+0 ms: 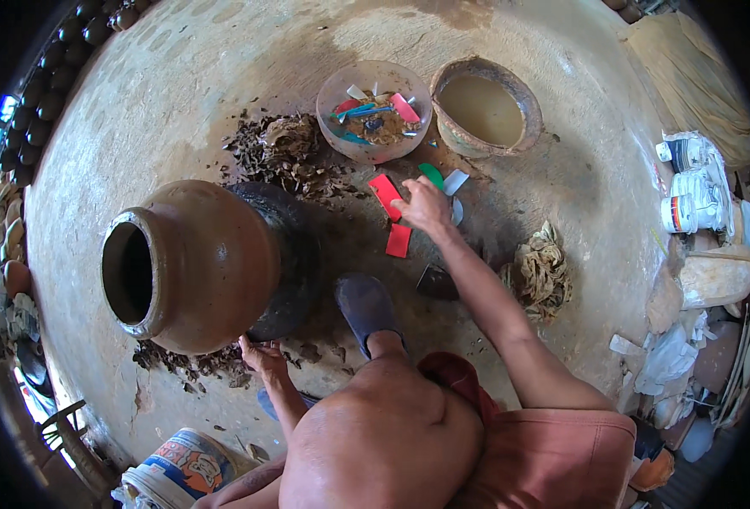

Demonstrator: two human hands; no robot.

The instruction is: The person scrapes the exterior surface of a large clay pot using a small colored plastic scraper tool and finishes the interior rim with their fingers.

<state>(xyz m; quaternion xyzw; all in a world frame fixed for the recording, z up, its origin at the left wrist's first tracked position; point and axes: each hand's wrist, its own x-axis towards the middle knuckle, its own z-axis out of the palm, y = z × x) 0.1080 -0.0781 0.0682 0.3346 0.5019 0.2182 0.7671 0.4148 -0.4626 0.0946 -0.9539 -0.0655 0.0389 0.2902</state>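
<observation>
A large brown clay pot [213, 263] lies tilted at the left, its wide mouth facing left and its base end against a dark round support [294, 254]. My left hand [264, 358] grips the pot's near underside, next to that support; some fingers are hidden. My right hand [426, 206] reaches down among flat plastic pieces, fingers apart. Beside its thumb lies a long red piece [384, 197], with a shorter red piece [398, 241] nearer me. A green piece [431, 176] and a white piece [455, 181] lie just beyond the fingers.
A clear tub [328, 136] with plastic scraps and a clay basin [468, 140] of murky water stand ahead. Dark shavings [277, 148] lie around the pot. A crumpled cloth [540, 276] is right of my foot [370, 310]. Buckets [689, 187] line the right side.
</observation>
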